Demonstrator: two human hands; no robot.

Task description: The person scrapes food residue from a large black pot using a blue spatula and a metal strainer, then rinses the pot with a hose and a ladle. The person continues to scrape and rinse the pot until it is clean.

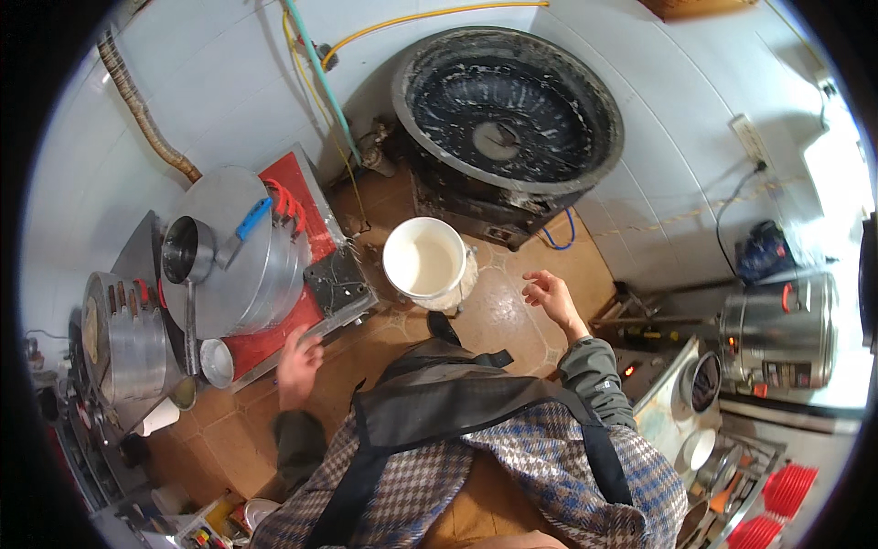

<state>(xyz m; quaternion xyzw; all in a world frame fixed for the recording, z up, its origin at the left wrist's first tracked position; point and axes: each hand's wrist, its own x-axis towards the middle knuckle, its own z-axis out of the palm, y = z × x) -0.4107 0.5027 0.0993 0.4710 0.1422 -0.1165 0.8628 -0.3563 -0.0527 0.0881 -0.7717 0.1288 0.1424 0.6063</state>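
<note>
My left hand (300, 364) hangs empty beside the red-topped table, its fingers loosely stretched and slightly blurred. My right hand (551, 300) is raised over the tiled floor, also empty, with its fingers loosely bent and apart. Between and beyond the two hands stands a white bucket (451, 245), whose inside looks pale; what it holds I cannot make out. The bucket rests on a pale-smeared base (465, 285). Nearest to my left hand are a metal block (340, 282) on the table's corner and a small metal cup (217, 361).
A big dark basin (599, 146), streaked white inside, stands at the far wall. On the red table (306, 220), a large lidded aluminium pot (261, 302) carries a saucepan (186, 249) and a blue-handled scraper (245, 229). A steel cylindrical vessel (777, 329) and a cluttered shelf stand right.
</note>
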